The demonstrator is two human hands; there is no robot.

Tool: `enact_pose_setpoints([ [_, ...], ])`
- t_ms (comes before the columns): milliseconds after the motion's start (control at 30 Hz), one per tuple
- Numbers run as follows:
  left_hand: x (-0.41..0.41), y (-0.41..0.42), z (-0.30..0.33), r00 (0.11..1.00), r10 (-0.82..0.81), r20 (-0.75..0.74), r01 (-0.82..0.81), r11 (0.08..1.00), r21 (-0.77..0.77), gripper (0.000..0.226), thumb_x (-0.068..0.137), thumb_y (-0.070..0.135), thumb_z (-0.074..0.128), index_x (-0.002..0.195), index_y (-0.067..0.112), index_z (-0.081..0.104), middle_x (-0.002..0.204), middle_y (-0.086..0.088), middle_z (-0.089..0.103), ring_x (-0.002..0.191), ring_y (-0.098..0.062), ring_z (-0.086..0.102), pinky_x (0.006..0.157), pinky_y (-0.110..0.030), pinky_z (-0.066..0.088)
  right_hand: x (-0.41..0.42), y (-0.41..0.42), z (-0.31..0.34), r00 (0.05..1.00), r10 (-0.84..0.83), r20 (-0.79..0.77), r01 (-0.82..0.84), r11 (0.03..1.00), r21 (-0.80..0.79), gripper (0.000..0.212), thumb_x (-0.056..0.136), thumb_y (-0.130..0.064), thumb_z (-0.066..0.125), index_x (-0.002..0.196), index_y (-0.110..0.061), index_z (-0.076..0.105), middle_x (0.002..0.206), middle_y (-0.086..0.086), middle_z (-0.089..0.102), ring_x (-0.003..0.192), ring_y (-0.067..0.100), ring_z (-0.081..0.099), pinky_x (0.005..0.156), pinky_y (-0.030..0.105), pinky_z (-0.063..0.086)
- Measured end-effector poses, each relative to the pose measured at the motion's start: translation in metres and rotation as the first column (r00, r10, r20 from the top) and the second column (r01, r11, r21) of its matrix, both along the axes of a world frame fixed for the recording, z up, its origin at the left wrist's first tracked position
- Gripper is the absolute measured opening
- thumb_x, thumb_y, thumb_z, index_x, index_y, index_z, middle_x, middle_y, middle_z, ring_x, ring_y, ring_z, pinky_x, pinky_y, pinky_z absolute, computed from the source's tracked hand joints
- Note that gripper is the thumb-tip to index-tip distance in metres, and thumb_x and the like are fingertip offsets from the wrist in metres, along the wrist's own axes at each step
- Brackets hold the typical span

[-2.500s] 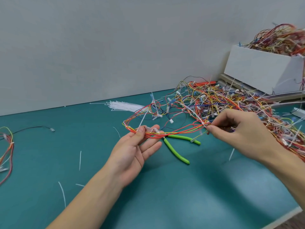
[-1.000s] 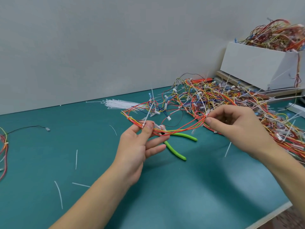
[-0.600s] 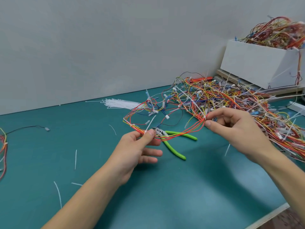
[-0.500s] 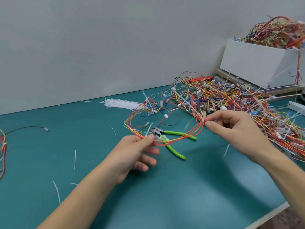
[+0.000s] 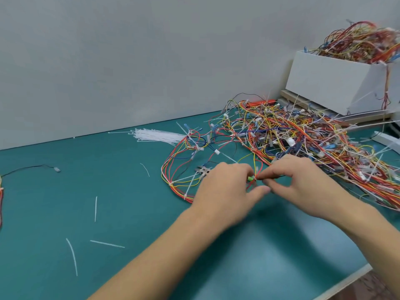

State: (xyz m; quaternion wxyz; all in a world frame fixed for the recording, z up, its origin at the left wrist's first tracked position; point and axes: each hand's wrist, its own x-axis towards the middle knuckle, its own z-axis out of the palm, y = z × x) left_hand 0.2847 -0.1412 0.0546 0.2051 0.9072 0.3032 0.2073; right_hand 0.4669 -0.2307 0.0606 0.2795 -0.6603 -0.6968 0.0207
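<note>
left hand & right hand meet tip to tip, each pinching red/yellow strands of the wire harness. its loop lies on the counter, just left of the hands. green cutter handle peeks under left fingers. beyond: cable-tie bunch, wire pile, white box w/ more wires.

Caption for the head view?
Left hand and right hand pinch a looped wire bundle over a teal mat, beside a wire pile and white cable ties.
</note>
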Motion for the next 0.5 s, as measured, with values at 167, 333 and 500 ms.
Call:
enact_pose_setpoints([
  [167, 0.023, -0.001, -0.021, 0.992, -0.029, 0.126, 0.045, 0.992, -0.12, 0.032, 0.088, 0.039, 0.076, 0.109, 0.034, 0.052, 0.087, 0.009, 0.072, 0.086, -0.02, 0.065, 0.082, -0.041, 0.054, 0.008, -0.013, -0.009, 0.993, -0.08, 0.09, 0.078, 0.996, 0.034, 0.023, 0.088, -0.009, 0.078, 0.105, -0.024, 0.079, 0.086, -0.013, 0.072, 0.087, 0.02, 0.061, 0.079, 0.04, 0.052],
  [333, 0.021, 0.001, -0.04, 0.933, -0.013, 0.36, 0.08, 0.982, -0.172, 0.013, 0.088, 0.021, 0.076, 0.094, 0.029, 0.067, 0.066, 0.014, 0.062, 0.062, -0.005, 0.053, 0.064, -0.025, 0.043, 0.046, -0.027, -0.012, 0.927, -0.262, 0.269, 0.241, 0.965, 0.107, 0.021, 0.084, -0.003, 0.078, 0.1, -0.017, 0.078, 0.086, -0.005, 0.074, 0.089, 0.025, 0.057, 0.083, 0.042, 0.05],
  [500, 0.01, 0.013, -0.02, 0.805, 0.114, 0.582, 0.126, 0.926, -0.356, 0.018, 0.085, 0.01, 0.077, 0.085, 0.027, 0.072, 0.062, -0.008, 0.062, 0.06, -0.032, 0.058, 0.059, -0.036, 0.049, 0.102, -0.032, -0.004, 0.815, -0.542, 0.207, 0.461, 0.821, 0.335, 0.013, 0.091, -0.002, 0.071, 0.101, -0.008, 0.077, 0.093, 0.012, 0.076, 0.09, 0.034, 0.06, 0.085, 0.045, 0.049],
])
